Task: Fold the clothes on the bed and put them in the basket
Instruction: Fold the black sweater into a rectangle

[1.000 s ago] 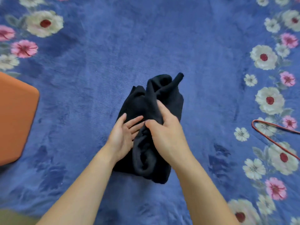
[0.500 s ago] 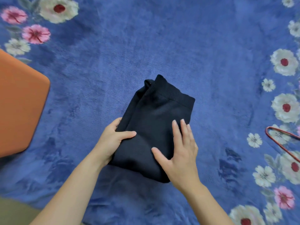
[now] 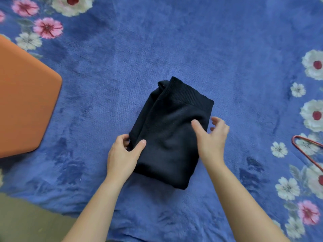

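Whereas the right hand (image 3: 212,138) lay flat on the black garment (image 3: 171,137) half a second ago, it now hovers at the garment's right edge, fingers spread, holding nothing. The left hand (image 3: 122,154) pinches the left edge, thumb on top. The garment lies folded on the blue blanket (image 3: 174,41), probably ready for lifting. The orange object (image 3: 26,102) at left shows no interior.

Black knit garment (image 3: 172,130), folded into a rectangle, lies flat.

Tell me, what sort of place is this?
Most likely a bedroom: a blue floral blanket covers the surface like a bedspread, a folded black knit garment lies on it, and a red clothes hanger sits at the right edge.
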Motion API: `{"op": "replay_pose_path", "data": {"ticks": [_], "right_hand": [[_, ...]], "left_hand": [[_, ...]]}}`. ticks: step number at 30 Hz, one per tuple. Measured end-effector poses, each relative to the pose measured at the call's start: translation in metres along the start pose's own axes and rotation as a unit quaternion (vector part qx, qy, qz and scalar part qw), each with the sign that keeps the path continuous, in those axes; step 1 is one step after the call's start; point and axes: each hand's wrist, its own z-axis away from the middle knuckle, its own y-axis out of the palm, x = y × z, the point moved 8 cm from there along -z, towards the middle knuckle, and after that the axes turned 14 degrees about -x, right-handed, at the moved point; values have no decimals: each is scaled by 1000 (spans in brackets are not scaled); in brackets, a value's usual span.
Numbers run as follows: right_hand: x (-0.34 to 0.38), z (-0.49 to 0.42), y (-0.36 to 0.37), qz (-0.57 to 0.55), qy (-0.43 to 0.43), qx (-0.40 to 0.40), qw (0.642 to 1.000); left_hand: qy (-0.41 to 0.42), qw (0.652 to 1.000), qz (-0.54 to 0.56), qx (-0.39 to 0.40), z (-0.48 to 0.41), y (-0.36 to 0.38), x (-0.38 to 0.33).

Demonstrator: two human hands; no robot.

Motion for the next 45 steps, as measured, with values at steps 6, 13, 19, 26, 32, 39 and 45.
{"op": "replay_pose_path", "data": {"ticks": [6,13,19,26,32,39,45], "right_hand": [[-41,17,17,-32,204,176,962],[-20,79,-10,-120,356,328,867],[39,148,-48,-147,342,353,858],[197,219,-50,-156,200,432,866],[327,290,26,-195,138,472,849],[361,377,212,-112,217,484,840],[326,387,287,-53,292,461,836]], "left_hand": [[-71,976,122,167,12,23,-4],[-298,861,276,307,71,-3,-10],[-286,860,318,278,119,-102,-26],[-147,876,405,216,108,-268,-81],[-30,893,437,107,22,-412,-105],[-59,938,342,14,-150,-515,-35],[-132,967,156,154,-209,-515,-3]]}}
